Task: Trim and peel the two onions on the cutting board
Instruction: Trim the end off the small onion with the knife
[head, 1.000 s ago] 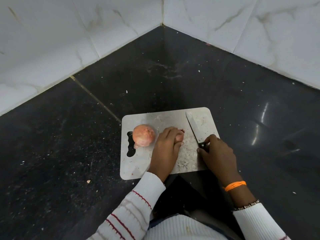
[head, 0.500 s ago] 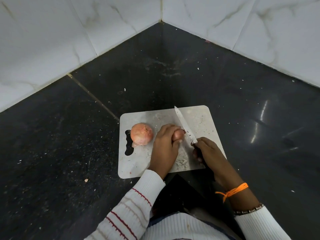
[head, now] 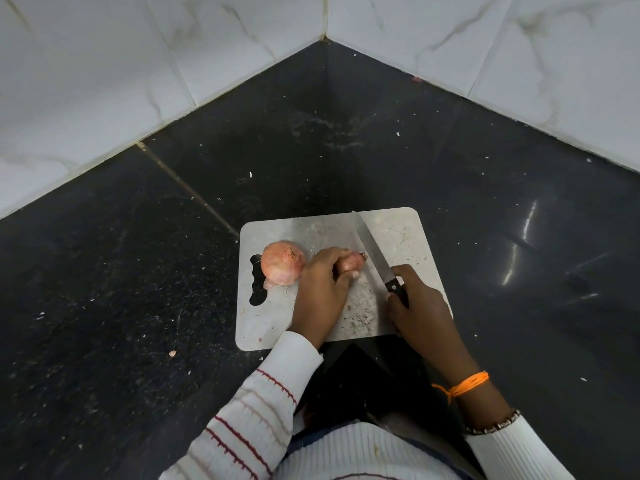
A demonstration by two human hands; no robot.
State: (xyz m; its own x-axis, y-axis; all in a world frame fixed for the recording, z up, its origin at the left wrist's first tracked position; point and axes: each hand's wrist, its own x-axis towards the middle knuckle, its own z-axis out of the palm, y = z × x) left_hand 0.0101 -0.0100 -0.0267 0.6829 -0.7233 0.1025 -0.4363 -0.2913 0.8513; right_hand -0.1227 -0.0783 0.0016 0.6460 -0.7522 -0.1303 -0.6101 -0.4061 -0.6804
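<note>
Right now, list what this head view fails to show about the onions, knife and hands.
- Smaller onion: mostly covered by the left hand; whether its ends are trimmed is unclear.
- Knife handle: largely wrapped by the right hand; whether the blade edge touches the cutting board cannot be told.
- Larger onion: underside hidden by its own bulk.
- Board specks: too small to identify.

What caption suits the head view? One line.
Left hand steadies a small pink onion on the grey cutting board; right hand grips a black-handled knife.
</note>
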